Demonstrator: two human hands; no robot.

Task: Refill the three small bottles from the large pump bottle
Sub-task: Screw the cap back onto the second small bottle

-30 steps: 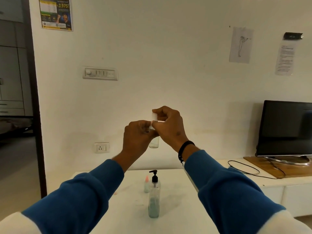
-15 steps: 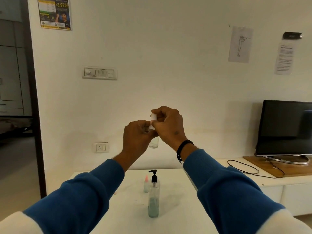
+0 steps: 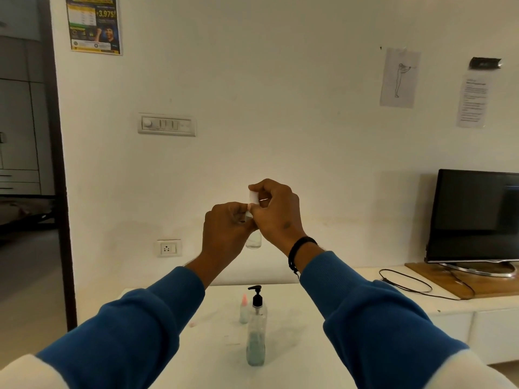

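Left hand [image 3: 227,228] grips a small clear plastic bottle [image 3: 253,240] held aloft; right hand [image 3: 276,209] pinches its white cap [image 3: 253,197]. Tall clear pump bottle [image 3: 256,332] stands at 6 o'clock below, pink-capped small bottle [image 3: 243,309] just beside at 10. Capping or uncapping: can't tell; third bottle unseen, so progress unclear.

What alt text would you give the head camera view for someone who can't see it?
Two hands in blue sleeves hold a small clear bottle up before a white wall: the left hand grips its body, the right hand pinches its white cap. Below, a pump bottle and a pink-capped bottle stand on a white table.
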